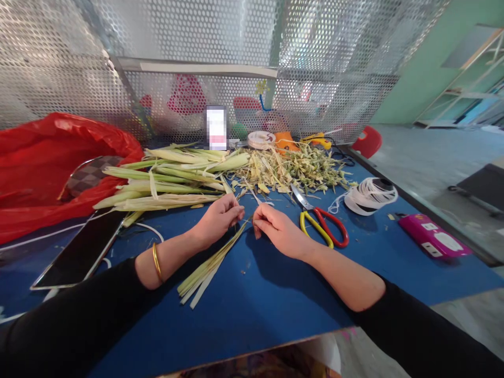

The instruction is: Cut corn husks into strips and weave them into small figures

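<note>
My left hand and my right hand face each other above the blue table, both with fingers pinched together. What they pinch is too thin to make out. Between them lies the narrow end of a bundle of dry husk strips, its loose ends fanning toward me. Right of my right hand lie scissors with one red and one yellow handle, blades pointing away. A spool of white thread stands farther right. Beyond my hands is a pile of pale green corn husks.
Cut plant scraps are heaped at the back beside a tape roll. A red plastic bag and a dark phone with a white cable lie left. A magenta packet sits right. Perforated metal rises behind.
</note>
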A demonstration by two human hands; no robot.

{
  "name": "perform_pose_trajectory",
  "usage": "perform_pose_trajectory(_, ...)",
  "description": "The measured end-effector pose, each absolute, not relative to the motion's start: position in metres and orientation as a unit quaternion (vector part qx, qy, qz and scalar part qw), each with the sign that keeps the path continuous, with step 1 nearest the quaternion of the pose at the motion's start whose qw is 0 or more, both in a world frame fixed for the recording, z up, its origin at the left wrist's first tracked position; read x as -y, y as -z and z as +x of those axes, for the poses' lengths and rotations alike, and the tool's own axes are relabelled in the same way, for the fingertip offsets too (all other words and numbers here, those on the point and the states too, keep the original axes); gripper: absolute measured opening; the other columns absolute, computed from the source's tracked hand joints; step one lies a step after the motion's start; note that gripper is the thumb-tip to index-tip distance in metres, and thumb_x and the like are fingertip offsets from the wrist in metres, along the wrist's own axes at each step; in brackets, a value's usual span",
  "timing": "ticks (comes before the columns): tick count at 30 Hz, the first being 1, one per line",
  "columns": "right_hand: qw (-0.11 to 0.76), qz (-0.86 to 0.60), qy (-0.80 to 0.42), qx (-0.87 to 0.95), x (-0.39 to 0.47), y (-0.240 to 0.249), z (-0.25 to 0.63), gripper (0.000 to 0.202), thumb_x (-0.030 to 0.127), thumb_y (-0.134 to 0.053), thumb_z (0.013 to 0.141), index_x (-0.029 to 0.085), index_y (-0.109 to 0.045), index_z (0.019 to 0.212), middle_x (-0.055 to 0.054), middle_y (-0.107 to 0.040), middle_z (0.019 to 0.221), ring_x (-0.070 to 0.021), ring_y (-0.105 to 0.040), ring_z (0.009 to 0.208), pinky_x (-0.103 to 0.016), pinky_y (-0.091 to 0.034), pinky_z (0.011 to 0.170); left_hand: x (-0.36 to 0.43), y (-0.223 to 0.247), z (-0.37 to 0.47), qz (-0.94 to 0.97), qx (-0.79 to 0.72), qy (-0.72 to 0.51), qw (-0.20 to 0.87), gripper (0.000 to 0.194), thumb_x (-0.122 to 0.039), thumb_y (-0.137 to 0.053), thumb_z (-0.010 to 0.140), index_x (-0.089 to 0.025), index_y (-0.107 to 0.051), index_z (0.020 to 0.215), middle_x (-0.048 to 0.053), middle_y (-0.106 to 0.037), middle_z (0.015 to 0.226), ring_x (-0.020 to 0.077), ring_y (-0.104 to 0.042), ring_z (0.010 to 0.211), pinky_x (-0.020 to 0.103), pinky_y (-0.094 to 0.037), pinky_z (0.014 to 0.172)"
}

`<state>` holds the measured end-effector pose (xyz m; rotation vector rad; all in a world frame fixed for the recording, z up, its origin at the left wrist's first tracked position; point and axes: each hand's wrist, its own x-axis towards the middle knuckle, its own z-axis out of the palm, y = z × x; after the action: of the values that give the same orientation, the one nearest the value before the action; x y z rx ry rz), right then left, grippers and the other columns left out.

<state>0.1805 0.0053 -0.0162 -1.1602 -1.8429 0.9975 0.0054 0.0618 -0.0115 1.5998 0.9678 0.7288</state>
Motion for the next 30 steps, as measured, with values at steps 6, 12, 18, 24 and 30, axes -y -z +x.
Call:
perform_pose_trajectory(6, 0.358, -0.454, -0.384, 0.720, -0.0053, 0.0160, 0.1809, 0.017, 0.011, -0.039, 0.089, 0.021, -0.043, 0.076, 0.002, -0.053, 0.069, -0.0125, -0.050, 0.068, -0.028, -0.039, 0.069, -0.0638, 0.0134, 0.0062, 0.677, -0.422, -0.303, 0.521, 0.021, -0.031, -0.052, 0.083, -0.018, -0.045, 0.068, -0.007, -0.044, 0.052, 0.0063, -0.036, 0.046, 0.021, -0.028, 0.046)
perform_pose_trajectory(12, 0.351, -0.463, -0.385, 0.717, -0.0044, 0.0157, 0.1805, 0.016, 0.013, -0.040, 0.088, 0.021, -0.042, 0.074, 0.002, -0.052, 0.068, -0.0126, -0.050, 0.066, -0.029, -0.039, 0.067, -0.0650, 0.0156, 0.0060, 0.682, -0.427, -0.298, 0.513, 0.020, -0.031, -0.052, 0.083, -0.018, -0.045, 0.069, -0.008, -0.043, 0.050, 0.0064, -0.035, 0.046, 0.021, -0.028, 0.046)
perform_pose_trajectory(18, 0.392, -0.451, -0.429, 0.678, -0.0082, 0.0170, 0.1812, 0.013, 0.016, -0.043, 0.087, 0.020, -0.047, 0.075, 0.002, -0.055, 0.069, -0.0123, -0.054, 0.064, -0.029, -0.042, 0.068, -0.0676, 0.0145, 0.0035, 0.683, -0.429, -0.274, 0.524, 0.022, -0.034, -0.053, 0.083, -0.018, -0.046, 0.069, -0.007, -0.046, 0.051, 0.0066, -0.038, 0.046, 0.020, -0.029, 0.046)
perform_pose_trajectory(24, 0.447, -0.449, -0.437, 0.638, -0.0105, 0.0151, 0.1841, 0.011, 0.024, -0.050, 0.085, 0.019, -0.052, 0.075, -0.001, -0.059, 0.080, -0.0117, -0.056, 0.067, -0.029, -0.045, 0.070, -0.0697, 0.0075, 0.0002, 0.664, -0.392, -0.249, 0.586, 0.028, -0.041, -0.055, 0.083, -0.016, -0.052, 0.070, -0.003, -0.055, 0.053, 0.0064, -0.043, 0.047, 0.020, -0.032, 0.047)
perform_pose_trajectory(30, 0.413, -0.476, -0.364, 0.686, -0.0080, 0.0147, 0.1829, 0.011, 0.023, -0.050, 0.087, 0.020, -0.051, 0.076, 0.004, -0.052, 0.063, -0.0106, -0.051, 0.057, -0.026, -0.040, 0.060, -0.0646, 0.0097, 0.0057, 0.638, -0.414, -0.262, 0.594, 0.025, -0.035, -0.067, 0.072, -0.015, -0.055, 0.065, -0.002, -0.060, 0.057, 0.0060, -0.048, 0.047, 0.020, -0.037, 0.049)
